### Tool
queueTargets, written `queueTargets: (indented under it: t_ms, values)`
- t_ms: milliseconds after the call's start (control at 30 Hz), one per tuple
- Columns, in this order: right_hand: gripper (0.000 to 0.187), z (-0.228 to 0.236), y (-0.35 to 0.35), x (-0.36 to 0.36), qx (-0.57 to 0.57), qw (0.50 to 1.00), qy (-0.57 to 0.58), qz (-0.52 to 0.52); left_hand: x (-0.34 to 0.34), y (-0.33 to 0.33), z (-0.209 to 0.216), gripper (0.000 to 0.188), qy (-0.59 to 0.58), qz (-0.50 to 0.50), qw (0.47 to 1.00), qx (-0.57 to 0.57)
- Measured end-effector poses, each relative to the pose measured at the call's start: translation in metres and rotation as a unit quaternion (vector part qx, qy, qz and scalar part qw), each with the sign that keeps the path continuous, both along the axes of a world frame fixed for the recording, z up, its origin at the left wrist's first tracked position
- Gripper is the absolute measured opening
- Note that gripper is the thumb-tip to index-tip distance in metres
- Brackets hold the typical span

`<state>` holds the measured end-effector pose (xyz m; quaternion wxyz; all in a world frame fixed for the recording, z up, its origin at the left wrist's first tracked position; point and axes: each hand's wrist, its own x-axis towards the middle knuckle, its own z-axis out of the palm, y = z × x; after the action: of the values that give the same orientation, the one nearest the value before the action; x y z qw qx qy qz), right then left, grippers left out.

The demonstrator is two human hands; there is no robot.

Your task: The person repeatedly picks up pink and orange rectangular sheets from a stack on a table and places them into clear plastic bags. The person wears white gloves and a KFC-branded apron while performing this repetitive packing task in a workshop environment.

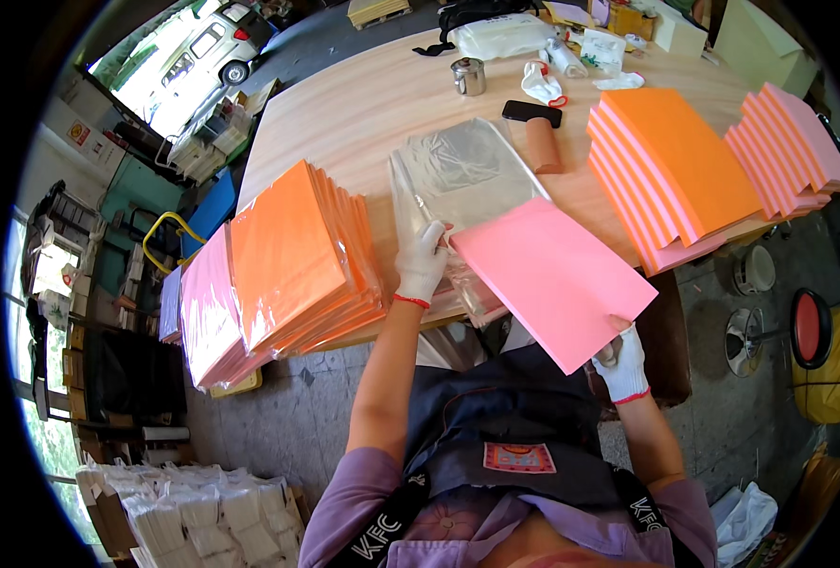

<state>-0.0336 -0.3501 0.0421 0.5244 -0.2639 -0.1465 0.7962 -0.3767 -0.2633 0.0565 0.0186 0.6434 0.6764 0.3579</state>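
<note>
My right hand (pixel 620 364), in a white glove with bare fingertips, grips the near right corner of a flat pink paper stack (pixel 557 279). The paper is tilted over the table's near edge. My left hand (pixel 423 260), gloved the same way, is closed at the near part of a pile of clear plastic bags (pixel 467 170). It pinches the film of a bag beside the paper's far left corner. How far that corner reaches into the bag cannot be made out.
Bagged orange paper (pixel 292 256) and bagged pink paper (pixel 210 308) lie left. At right stand loose orange and pink stacks (pixel 675 161). A phone (pixel 531 114), brown roll (pixel 543 145), metal cup (pixel 468 76) and white glove (pixel 541 83) lie farther back. A stool (pixel 808 327) stands right.
</note>
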Motion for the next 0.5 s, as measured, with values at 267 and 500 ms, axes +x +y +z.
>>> queueTargets:
  t_ms: [267,500]
  values:
    - [0.010,0.002,-0.014,-0.021,0.006,0.999,-0.020,-0.025,0.040,-0.045,-0.015,0.048,-0.088,-0.090,0.986,0.111]
    - [0.016,-0.012,-0.009,-0.039,-0.053,0.996,-0.067,-0.019,0.082,-0.059,-0.031,0.023,-0.727,0.072,0.682,-0.031]
